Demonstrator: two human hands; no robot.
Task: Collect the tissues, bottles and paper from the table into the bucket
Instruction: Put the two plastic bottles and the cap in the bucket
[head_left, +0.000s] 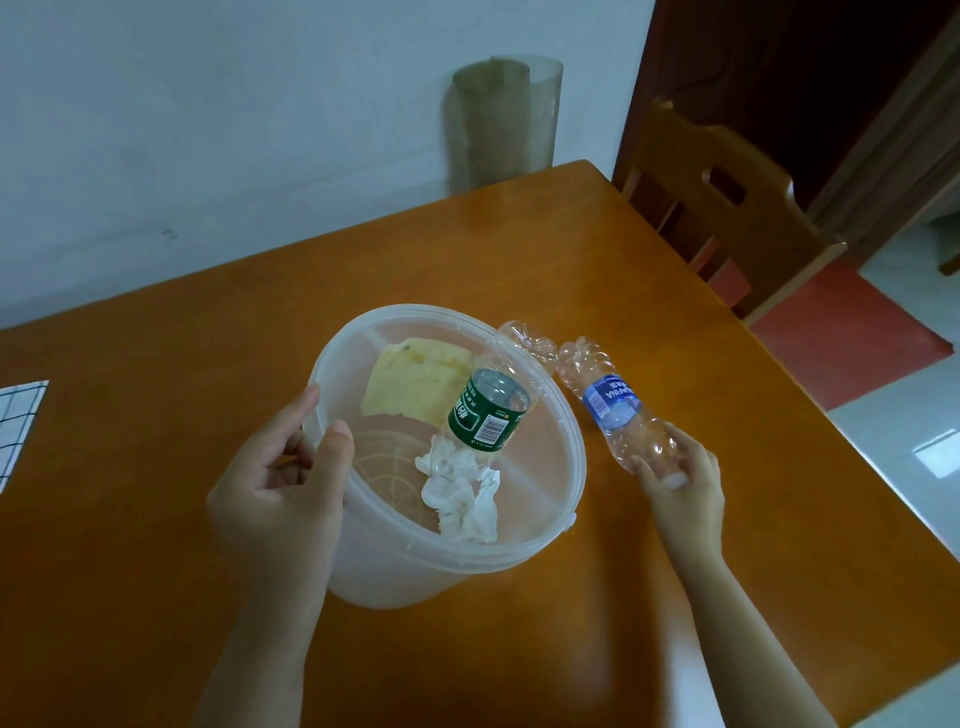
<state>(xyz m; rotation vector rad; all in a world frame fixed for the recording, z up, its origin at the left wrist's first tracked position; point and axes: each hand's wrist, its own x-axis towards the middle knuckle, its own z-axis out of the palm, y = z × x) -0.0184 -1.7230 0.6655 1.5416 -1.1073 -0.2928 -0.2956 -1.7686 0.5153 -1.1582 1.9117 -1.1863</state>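
the right hand (678, 480) is closed around the cap end of a clear bottle with a blue label (610, 402), fingers curled over it, and the bottle's base points away toward the far side of the table (519, 249). whether the bottle rests on the wood or is lifted just off it cannot be told. it lies just right of the bucket (563, 462), outside the rim. the left hand (283, 480) grips the bucket's left rim, thumb inside the wall and fingers curled on the outside. the bucket is translucent white and stands on the table between the two hands. inside it a bottle with a green label (485, 418) leans against the far right wall, its upper part against the rim. a crumpled white tissue (460, 488) lies on the bucket floor in front of that bottle. a yellowish sheet of paper (415, 382) sits at the back of the bucket, behind the green bottle. at the table's left edge a white sheet with a dark grid (18, 423) is partly in view. a wooden chair (727, 208) stands at the far right corner, and a rolled translucent sheet (506, 117) stands against the wall (208, 130) behind the table.
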